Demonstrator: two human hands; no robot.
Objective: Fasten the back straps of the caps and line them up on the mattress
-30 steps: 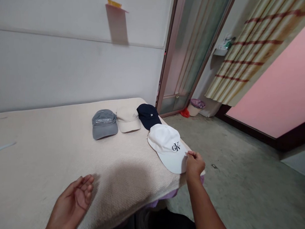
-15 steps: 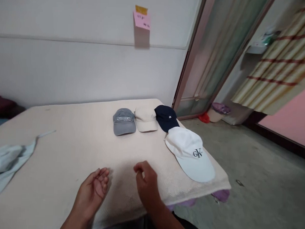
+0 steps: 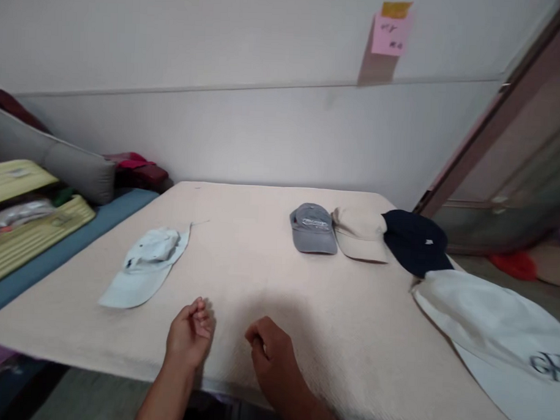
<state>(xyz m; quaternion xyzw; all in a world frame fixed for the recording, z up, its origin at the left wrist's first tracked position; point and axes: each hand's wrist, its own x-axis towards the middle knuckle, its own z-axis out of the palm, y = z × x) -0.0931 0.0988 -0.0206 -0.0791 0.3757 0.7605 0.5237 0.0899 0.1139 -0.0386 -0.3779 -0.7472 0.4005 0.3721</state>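
My left hand [image 3: 190, 335] is near the front edge of the cloth-covered surface, palm turned inward, fingers curled, with nothing in it. To its right, my right hand [image 3: 271, 353] is curled over the cloth, thumb and fingers bent, also holding nothing. A pale blue cap [image 3: 147, 263] lies left of my left hand. Beyond my right hand sit a grey cap [image 3: 313, 228], a beige cap [image 3: 359, 233] and a navy cap [image 3: 415, 241] in a row. The white cap with black letters [image 3: 496, 328] is at the right, partly out of frame.
The cream cloth [image 3: 241, 264] covers the surface up to a white wall [image 3: 264, 136]. At left are a grey cushion [image 3: 74, 166] and a yellow-green ribbed object [image 3: 44, 235]. A pink note [image 3: 391, 35] hangs on the wall. A framed door [image 3: 516, 157] stands at right.
The view has turned left, so the caps appear farther right and the whole pale blue cap shows. Both hands remain curled over the cloth; the left hand's fingers look slightly more closed.
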